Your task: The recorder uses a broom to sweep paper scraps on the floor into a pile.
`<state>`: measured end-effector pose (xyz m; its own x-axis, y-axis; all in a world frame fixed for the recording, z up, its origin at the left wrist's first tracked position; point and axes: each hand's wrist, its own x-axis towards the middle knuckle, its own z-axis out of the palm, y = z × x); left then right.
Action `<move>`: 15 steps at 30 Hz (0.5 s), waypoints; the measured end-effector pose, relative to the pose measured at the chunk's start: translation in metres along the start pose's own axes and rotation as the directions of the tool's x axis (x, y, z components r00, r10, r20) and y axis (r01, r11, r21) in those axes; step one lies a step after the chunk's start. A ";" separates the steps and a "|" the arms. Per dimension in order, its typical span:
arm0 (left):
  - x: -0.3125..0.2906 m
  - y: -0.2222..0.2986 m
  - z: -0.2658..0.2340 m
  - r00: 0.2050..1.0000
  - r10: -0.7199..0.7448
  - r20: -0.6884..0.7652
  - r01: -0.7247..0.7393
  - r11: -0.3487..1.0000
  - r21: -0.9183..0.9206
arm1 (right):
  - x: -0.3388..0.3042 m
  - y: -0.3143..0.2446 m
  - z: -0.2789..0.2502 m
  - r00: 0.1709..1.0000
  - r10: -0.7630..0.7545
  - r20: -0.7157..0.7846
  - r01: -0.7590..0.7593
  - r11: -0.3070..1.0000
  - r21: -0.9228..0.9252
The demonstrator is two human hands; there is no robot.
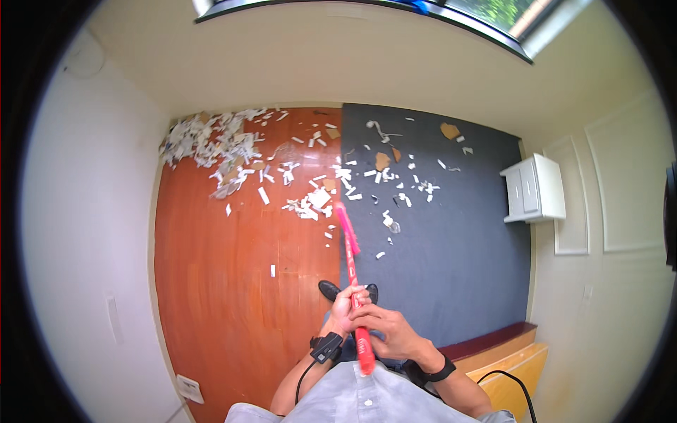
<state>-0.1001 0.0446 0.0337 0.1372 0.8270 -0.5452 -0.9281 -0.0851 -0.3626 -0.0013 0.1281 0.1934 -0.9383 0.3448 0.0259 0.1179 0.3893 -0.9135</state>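
Observation:
A broom with a red handle (363, 345) and a pink head (345, 222) slants away from my body, its head low among the scraps in the middle of the room. My left hand (347, 309) is wrapped round the handle, farther along it. Closer to my chest, my right hand (388, 330) grips the same handle, its fingers lying across it. Just beyond the broom head lies a small heap of white paper scraps (310, 204). More scraps and brown cardboard pieces (382, 161) are scattered past it.
A large pile of paper scraps (204, 141) fills the far left corner. Orange wood flooring (218, 303) meets grey flooring (451, 261) along a middle seam. A small white cabinet (534, 188) stands by the right wall. Wooden boards (504, 366) are at the lower right.

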 end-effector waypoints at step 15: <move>0.063 -0.194 -0.024 0.703 -0.534 -0.470 0.699 0.641 0.317 | -0.202 0.326 -0.006 -0.071 0.997 0.032 -0.207 -0.046 0.977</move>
<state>0.0970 0.0996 0.0516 0.7544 0.3657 -0.5451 -0.6091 0.6994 -0.3738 0.2289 0.1905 -0.1076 0.1738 0.3363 -0.9256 -0.1291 -0.9240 -0.3600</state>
